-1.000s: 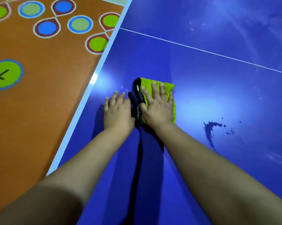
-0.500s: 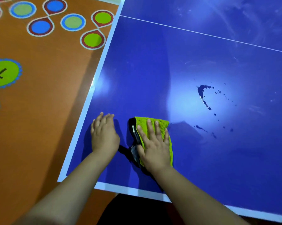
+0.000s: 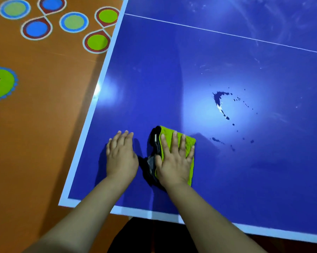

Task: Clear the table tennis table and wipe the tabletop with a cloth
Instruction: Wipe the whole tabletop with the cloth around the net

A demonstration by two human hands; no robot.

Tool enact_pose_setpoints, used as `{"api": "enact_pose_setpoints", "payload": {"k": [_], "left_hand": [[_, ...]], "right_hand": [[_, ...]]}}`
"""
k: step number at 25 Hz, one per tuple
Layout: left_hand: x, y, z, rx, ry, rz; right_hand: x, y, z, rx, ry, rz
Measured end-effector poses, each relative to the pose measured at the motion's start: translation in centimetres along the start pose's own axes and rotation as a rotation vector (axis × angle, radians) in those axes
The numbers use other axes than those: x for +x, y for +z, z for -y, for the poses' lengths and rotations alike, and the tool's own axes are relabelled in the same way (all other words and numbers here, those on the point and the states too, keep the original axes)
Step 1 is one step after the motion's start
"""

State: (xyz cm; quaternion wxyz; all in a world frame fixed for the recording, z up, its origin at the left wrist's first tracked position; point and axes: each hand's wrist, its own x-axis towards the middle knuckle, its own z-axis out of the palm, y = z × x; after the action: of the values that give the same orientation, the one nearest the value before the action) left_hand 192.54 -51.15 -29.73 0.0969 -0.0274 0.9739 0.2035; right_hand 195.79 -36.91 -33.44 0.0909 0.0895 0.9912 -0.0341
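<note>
Cloth [image 3: 187,143], a folded lime-green piece with a dark edge along its left side, lies flat on the blue worktop [image 3: 154,79] near the corner closest to the person. The right hand [image 3: 174,159] is pressed on top of it, palm down and fingers spread, covering most of the fabric so that only its far edge, right side and dark left border show. Just beside it to the left, apart from the cloth, the left hand [image 3: 121,156] rests flat on the bare blue surface, open with the fingers together and holding nothing. Both forearms reach in from the bottom of the view across the white border stripe [image 3: 92,123] that runs along the near and left edges. Farther out to the right of the cloth, well apart from it, a dark splash [image 3: 220,102] sits in a bright reflected patch, with a scatter of small droplets around and below it. A thin white line [image 3: 227,34] crosses the worktop beyond that, and faint smears show on the surface past it. Off the left edge is an orange floor [image 3: 35,125] printed with green and blue circles ringed in red, white and blue.
</note>
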Motion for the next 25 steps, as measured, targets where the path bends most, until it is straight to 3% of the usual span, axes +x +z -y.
{"api": "enact_pose_setpoints", "payload": {"k": [4,15,25], "left_hand": [[4.7,0.9,-3.5,0.003,0.030,-0.025],[19.4,2.9,-12.0,0.195,0.031,0.083],[21.0,4.9,-12.1,0.224,-0.023,0.307]], "right_hand": [[10.6,-2.3,-1.6,0.024,0.005,0.084],[37.2,-6.5,-3.9,0.027,-0.167,-0.019],[53.4,-9.8,-3.8,0.058,-0.269,0.004]]}}
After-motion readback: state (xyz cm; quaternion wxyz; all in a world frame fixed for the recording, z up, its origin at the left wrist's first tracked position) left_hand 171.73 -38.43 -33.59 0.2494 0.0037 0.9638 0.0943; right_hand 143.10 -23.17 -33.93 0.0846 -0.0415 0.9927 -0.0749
